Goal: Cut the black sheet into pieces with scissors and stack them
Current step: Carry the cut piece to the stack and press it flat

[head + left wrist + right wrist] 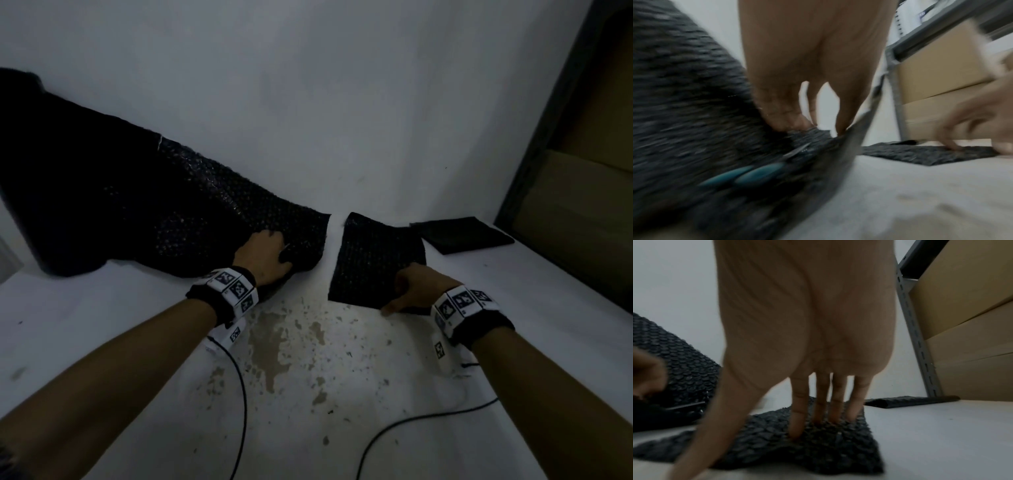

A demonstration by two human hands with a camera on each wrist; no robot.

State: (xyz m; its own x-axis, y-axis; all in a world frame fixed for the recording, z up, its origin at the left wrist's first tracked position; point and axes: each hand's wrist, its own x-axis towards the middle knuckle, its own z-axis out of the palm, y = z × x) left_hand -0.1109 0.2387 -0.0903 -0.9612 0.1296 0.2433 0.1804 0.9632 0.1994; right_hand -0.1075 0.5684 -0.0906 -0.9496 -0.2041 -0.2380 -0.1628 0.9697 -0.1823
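The long black bubble sheet (137, 205) lies across the left of the white table (308, 394), rising at its far left end. My left hand (267, 253) grips its right end, the material bunched between fingers (785, 120) and thumb. Teal-handled scissors (748, 175) lie on the sheet just behind that hand, nobody holding them. A cut black piece (373, 260) lies apart to the right. My right hand (411, 291) presses on its near right corner with straight fingers (818, 410), thumb stretched along the near edge. A low stack of cut pieces (462, 234) lies further right.
A grey metal shelf post (920, 353) with cardboard boxes (582, 212) stands along the table's right side. A plain white wall (308, 85) closes the back. Black cables (411, 425) trail over the near, paint-chipped part of the table.
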